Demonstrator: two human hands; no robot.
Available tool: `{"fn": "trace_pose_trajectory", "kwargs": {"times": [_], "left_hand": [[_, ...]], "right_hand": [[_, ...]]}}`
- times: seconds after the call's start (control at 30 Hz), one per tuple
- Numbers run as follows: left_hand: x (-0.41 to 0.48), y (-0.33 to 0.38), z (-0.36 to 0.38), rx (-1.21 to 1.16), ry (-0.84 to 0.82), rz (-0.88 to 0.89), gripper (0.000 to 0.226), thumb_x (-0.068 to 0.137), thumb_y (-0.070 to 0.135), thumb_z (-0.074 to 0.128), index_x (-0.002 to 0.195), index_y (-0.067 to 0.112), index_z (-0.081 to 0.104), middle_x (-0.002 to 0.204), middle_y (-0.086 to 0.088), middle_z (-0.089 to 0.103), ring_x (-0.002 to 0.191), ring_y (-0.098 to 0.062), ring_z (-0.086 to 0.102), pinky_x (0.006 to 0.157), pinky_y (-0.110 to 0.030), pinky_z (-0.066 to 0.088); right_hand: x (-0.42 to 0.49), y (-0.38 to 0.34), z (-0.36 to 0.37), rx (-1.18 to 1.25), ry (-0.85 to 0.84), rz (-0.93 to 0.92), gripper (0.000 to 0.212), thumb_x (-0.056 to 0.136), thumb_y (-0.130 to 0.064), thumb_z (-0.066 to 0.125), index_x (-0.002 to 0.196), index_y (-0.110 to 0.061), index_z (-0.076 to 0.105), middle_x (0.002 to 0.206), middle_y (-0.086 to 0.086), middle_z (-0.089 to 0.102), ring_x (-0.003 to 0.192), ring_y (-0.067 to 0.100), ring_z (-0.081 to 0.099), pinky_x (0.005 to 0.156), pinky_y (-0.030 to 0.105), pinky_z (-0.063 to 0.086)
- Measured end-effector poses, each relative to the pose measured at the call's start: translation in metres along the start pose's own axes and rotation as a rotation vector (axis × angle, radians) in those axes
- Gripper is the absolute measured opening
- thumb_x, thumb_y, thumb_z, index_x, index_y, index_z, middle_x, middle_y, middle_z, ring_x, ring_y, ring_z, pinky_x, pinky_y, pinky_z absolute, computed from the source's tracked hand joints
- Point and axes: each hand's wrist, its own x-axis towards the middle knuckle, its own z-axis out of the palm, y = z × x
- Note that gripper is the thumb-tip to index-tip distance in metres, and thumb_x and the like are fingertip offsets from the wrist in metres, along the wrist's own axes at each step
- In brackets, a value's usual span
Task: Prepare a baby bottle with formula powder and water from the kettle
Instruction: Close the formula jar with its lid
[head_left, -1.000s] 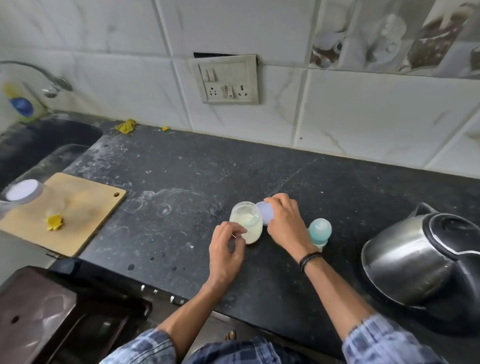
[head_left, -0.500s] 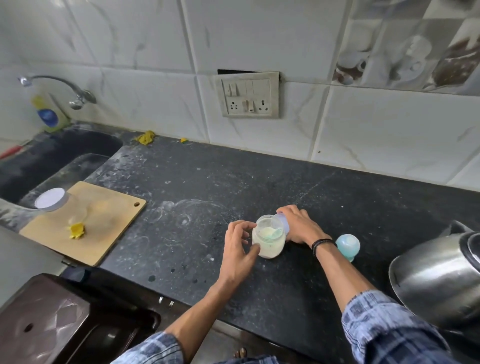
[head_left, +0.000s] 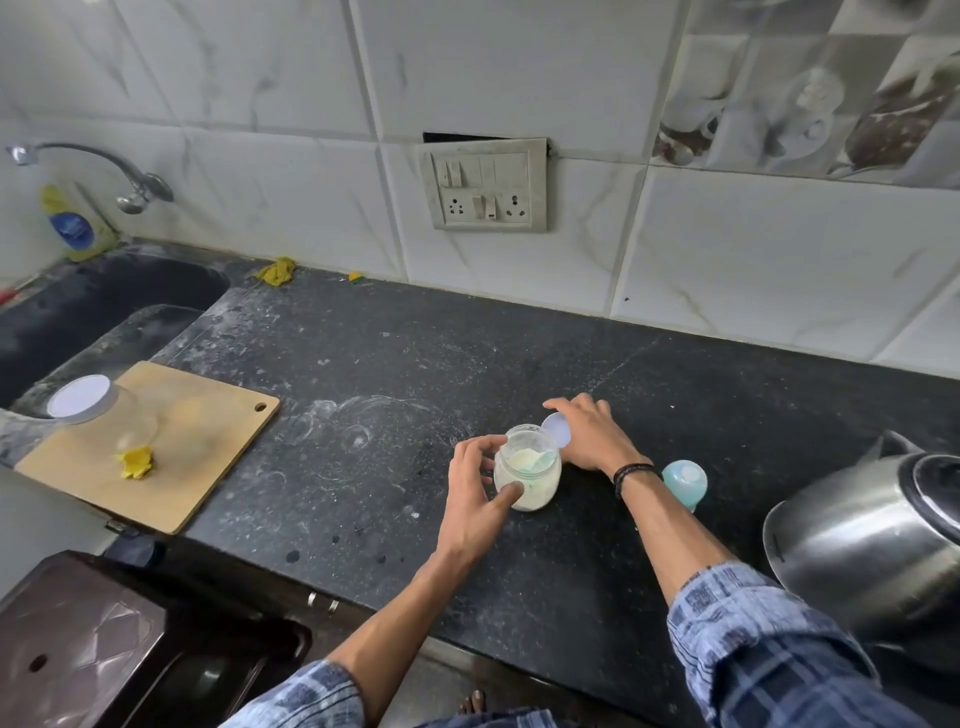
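Note:
A small clear jar of pale formula powder stands open on the black counter. My left hand grips the jar's side, thumb on the front and fingers at the rim. My right hand holds the jar's whitish lid tilted just behind the jar, low against the counter. The light-blue baby bottle stands to the right, partly behind my right forearm. A steel kettle with a black lid sits at the right edge.
A wooden cutting board at the left carries a clear lidded container and a yellow scrap. A sink and tap lie behind it. A switch socket is on the tiled wall. A dark bin stands below.
The view has shifted so everything sits further right and lower. My right hand has carried the lid off the jar's mouth and down behind it; my left hand has closed around the jar.

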Motion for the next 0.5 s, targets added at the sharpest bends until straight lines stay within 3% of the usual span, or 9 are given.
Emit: {"fn": "trace_pose_trajectory", "kwargs": {"times": [0.13, 0.23, 0.33, 0.43, 0.5], "left_hand": [[-0.001, -0.003, 0.004, -0.031, 0.025, -0.017, 0.053, 0.074, 0.021, 0.069, 0.121, 0.041, 0.055, 0.119, 0.020, 0.049, 0.106, -0.009, 0.053, 0.085, -0.015, 0.045], [-0.001, -0.005, 0.007, -0.037, 0.043, -0.020, 0.055, 0.073, 0.021, 0.070, 0.122, 0.040, 0.053, 0.116, 0.028, 0.048, 0.104, -0.008, 0.054, 0.086, -0.020, 0.047], [0.001, -0.006, 0.009, -0.033, 0.037, -0.015, 0.060, 0.072, 0.023, 0.071, 0.125, 0.039, 0.051, 0.119, 0.028, 0.048, 0.106, -0.007, 0.053, 0.086, -0.017, 0.046], [0.004, -0.006, 0.008, -0.012, 0.023, -0.023, 0.069, 0.069, 0.025, 0.074, 0.131, 0.041, 0.047, 0.124, 0.019, 0.048, 0.111, -0.005, 0.049, 0.087, -0.012, 0.043], [0.006, -0.007, 0.008, 0.006, 0.002, -0.039, 0.077, 0.068, 0.026, 0.075, 0.138, 0.038, 0.044, 0.127, 0.016, 0.047, 0.115, -0.006, 0.047, 0.089, -0.009, 0.040]], "right_hand": [[-0.003, -0.006, -0.004, 0.343, 0.167, 0.180, 0.080, 0.088, -0.036, 0.076, 0.158, -0.033, 0.037, 0.152, 0.013, 0.034, 0.141, 0.038, 0.032, 0.111, 0.046, 0.037], [-0.011, -0.015, -0.010, 0.695, 0.287, 0.255, 0.072, 0.085, -0.039, 0.074, 0.151, -0.039, 0.045, 0.145, 0.006, 0.035, 0.138, 0.032, 0.037, 0.105, 0.047, 0.044], [-0.026, -0.027, -0.016, 0.878, 0.417, 0.200, 0.060, 0.075, -0.043, 0.075, 0.129, -0.045, 0.050, 0.131, -0.005, 0.034, 0.128, 0.026, 0.047, 0.098, 0.043, 0.053], [-0.043, -0.042, -0.019, 0.964, 0.510, 0.039, 0.066, 0.063, -0.048, 0.078, 0.120, -0.042, 0.045, 0.124, -0.012, 0.040, 0.114, 0.014, 0.057, 0.081, 0.021, 0.051], [-0.053, -0.048, -0.013, 0.931, 0.510, -0.080, 0.067, 0.063, -0.049, 0.080, 0.119, -0.039, 0.044, 0.124, -0.017, 0.040, 0.114, 0.009, 0.056, 0.080, 0.017, 0.052]]}}
